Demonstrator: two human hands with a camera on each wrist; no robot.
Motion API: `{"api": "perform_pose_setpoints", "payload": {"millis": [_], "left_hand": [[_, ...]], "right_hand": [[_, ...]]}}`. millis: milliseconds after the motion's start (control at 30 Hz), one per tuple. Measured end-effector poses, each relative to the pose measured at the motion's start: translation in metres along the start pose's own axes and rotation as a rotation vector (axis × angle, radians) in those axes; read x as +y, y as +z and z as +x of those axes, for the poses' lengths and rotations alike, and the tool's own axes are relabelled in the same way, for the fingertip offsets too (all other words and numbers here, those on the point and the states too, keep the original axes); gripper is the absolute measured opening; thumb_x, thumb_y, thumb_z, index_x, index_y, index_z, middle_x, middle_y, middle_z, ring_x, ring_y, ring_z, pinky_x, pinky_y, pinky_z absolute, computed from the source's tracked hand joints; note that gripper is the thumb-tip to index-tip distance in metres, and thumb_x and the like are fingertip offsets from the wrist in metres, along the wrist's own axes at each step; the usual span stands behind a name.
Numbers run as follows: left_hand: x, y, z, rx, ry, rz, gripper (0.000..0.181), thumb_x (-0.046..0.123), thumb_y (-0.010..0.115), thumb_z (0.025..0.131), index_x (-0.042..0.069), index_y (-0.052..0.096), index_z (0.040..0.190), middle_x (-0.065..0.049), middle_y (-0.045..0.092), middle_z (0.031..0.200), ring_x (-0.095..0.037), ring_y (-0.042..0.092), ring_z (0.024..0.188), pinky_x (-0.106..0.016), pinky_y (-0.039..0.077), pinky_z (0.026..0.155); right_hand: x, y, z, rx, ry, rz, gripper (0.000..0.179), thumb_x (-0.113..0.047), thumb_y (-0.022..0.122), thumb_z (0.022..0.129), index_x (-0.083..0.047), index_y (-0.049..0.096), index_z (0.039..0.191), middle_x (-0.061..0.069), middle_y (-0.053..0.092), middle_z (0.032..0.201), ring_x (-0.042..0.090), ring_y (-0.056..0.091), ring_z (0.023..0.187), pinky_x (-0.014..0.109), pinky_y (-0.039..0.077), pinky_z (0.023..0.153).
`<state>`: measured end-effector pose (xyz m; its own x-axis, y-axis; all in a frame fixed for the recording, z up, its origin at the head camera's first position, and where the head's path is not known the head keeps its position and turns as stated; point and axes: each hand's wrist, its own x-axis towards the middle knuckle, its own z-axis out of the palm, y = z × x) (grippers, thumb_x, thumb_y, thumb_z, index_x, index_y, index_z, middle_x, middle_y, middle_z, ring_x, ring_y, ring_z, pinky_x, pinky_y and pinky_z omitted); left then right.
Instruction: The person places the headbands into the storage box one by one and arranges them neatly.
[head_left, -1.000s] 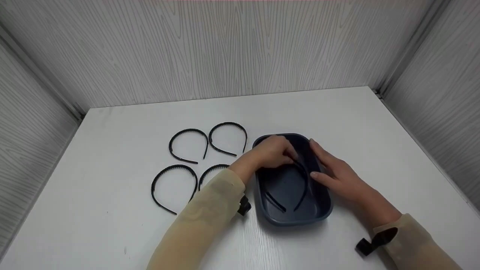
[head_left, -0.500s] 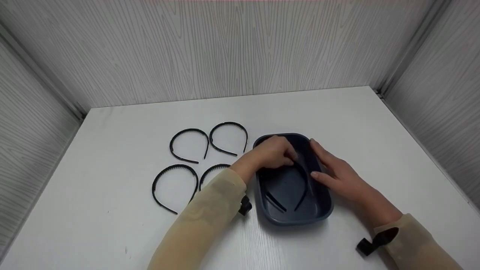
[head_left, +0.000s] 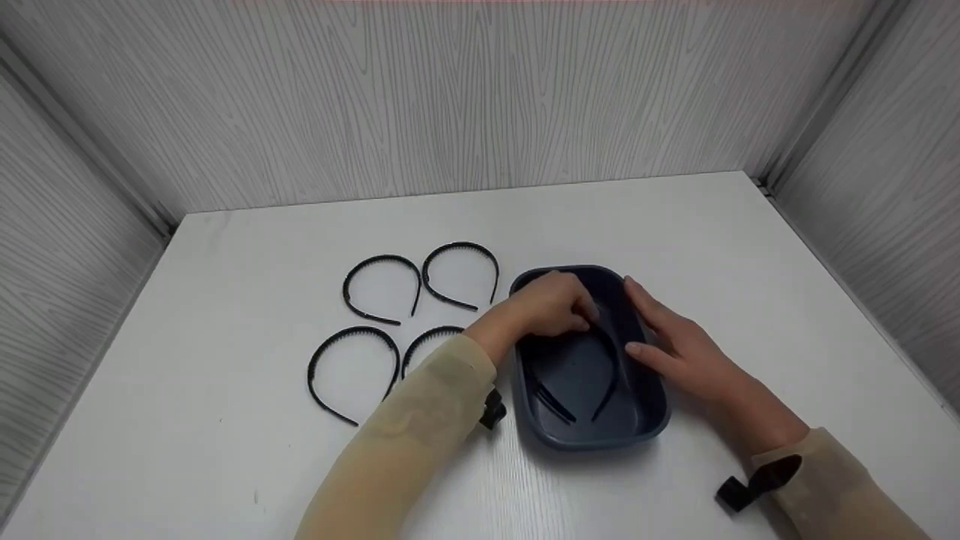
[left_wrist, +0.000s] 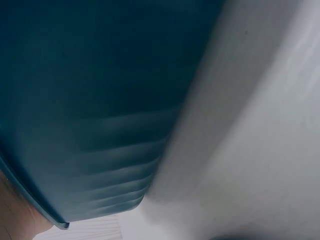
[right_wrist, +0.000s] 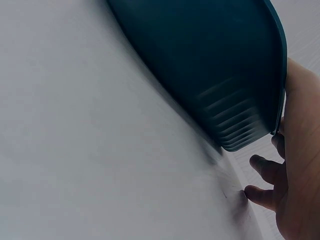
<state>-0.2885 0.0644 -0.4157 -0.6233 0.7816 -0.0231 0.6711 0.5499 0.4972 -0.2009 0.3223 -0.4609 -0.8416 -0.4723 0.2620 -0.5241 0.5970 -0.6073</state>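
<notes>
My left hand (head_left: pixel 555 304) reaches into a dark blue plastic basin (head_left: pixel 592 444), its fingers curled around the top of a black headband (head_left: pixel 616 364). Two closely stacked ends at the band's lower left suggest more than one lies there. The left fingertips are partly hidden. My right hand (head_left: pixel 686 356) rests at the basin's right side, thumb and index finger spread over the rim. In the right wrist view, the other fingers (right_wrist: pixel 265 170) extend loosely outside the wall. The left wrist view shows the basin's outer wall (left_wrist: pixel 100 100).
Several black toothed headbands lie left of the basin: a far-left one (head_left: pixel 367 261), a far-right one (head_left: pixel 459 245), a near-left one (head_left: pixel 334 341) and a near-right one (head_left: pixel 431 334) partly behind my left sleeve. The white table (head_left: pixel 187 390) meets grey wood-grain panels (head_left: pixel 465 97).
My left fingers have moved very slightly in the basin, and the headband ends there now look doubled at lower left. My right hand stays at the rim; the whole view shifts slightly.
</notes>
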Motion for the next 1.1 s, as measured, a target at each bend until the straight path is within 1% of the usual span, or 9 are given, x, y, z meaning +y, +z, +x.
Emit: {"api": "perform_pose_setpoints", "payload": {"millis": [133,300,667,833,967,1100], "left_hand": [[0.001,-0.001,0.000,-0.004,-0.002,0.015,0.020,0.015,0.078,0.099,0.018,0.084,0.118,0.005,0.079,0.116,-0.008,0.069,0.108,-0.021,0.052,0.093],[0.002,-0.001,-0.001,-0.004,0.011,0.019,0.021,0.015,0.078,0.099,0.018,0.084,0.119,0.003,0.079,0.117,-0.010,0.070,0.110,-0.022,0.052,0.093],[0.002,-0.002,-0.001,0.023,0.020,-0.011,0.020,0.014,0.080,0.098,0.018,0.084,0.117,0.006,0.079,0.112,-0.008,0.068,0.103,-0.023,0.053,0.091],[0.003,-0.003,-0.002,0.038,0.026,-0.023,0.024,0.014,0.080,0.097,0.017,0.083,0.121,0.005,0.079,0.113,-0.008,0.069,0.102,-0.023,0.053,0.091],[0.006,-0.006,-0.005,0.050,0.027,-0.029,0.026,0.014,0.079,0.098,0.016,0.081,0.124,0.003,0.078,0.115,-0.009,0.069,0.102,-0.023,0.053,0.090],[0.011,-0.013,-0.010,0.068,0.018,-0.053,0.025,0.013,0.078,0.098,0.015,0.081,0.123,0.003,0.078,0.113,-0.008,0.068,0.098,-0.022,0.052,0.088]], "right_hand": [[-0.001,0.000,0.000,-0.002,0.004,-0.002,0.082,-0.022,0.066,0.106,-0.020,0.017,0.172,-0.003,0.018,0.176,0.016,0.022,0.159,0.015,0.017,0.122],[0.000,0.000,0.000,0.002,0.005,-0.001,0.082,-0.022,0.066,0.106,-0.020,0.017,0.172,-0.003,0.018,0.176,0.016,0.023,0.159,0.015,0.017,0.123],[-0.001,-0.001,0.000,0.005,-0.005,0.006,0.082,-0.021,0.066,0.106,-0.020,0.017,0.172,-0.002,0.018,0.176,0.018,0.021,0.160,0.017,0.015,0.124],[0.000,-0.001,0.001,0.003,0.004,-0.001,0.082,-0.023,0.065,0.106,-0.022,0.016,0.172,-0.004,0.017,0.176,0.019,0.021,0.160,0.017,0.015,0.124],[0.001,0.000,0.001,0.005,0.004,0.003,0.082,-0.024,0.065,0.107,-0.022,0.016,0.172,-0.004,0.018,0.176,0.019,0.021,0.160,0.016,0.016,0.123],[0.002,0.000,0.001,0.010,-0.012,0.014,0.082,-0.021,0.065,0.106,-0.021,0.016,0.172,-0.003,0.019,0.176,0.021,0.023,0.160,0.016,0.017,0.123]]}}
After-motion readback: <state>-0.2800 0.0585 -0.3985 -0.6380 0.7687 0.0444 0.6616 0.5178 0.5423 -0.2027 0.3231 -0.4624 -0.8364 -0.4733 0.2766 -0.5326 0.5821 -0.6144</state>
